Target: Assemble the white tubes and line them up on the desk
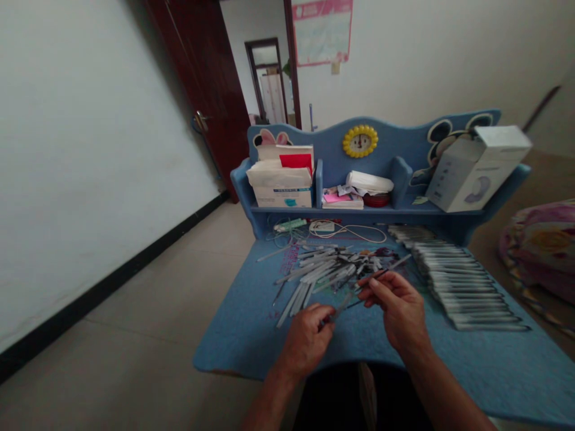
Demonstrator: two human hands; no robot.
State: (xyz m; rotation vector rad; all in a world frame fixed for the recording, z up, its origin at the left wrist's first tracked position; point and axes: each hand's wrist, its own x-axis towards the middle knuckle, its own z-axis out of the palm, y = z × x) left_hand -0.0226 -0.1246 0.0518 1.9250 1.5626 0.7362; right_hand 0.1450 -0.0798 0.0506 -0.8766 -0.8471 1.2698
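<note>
My left hand [308,338] is closed in a pinch on the near end of a thin pen part [344,304], low over the blue desk [251,335]. My right hand [398,308] is closed too, its fingers pinching a slim dark refill [381,274] that slants up to the right. The two pieces nearly meet between my hands. Just beyond my fingers lies a loose heap of white and grey pen parts [323,269]. To the right, several finished pens [462,281] lie side by side in a long row.
The desk's blue back shelf [341,208] holds boxes and papers [283,179], a tilted white carton [476,167] and a yellow flower clock [360,141]. A white cable [345,228] lies under it. A dark door [202,90] stands at left, bedding [539,251] at right.
</note>
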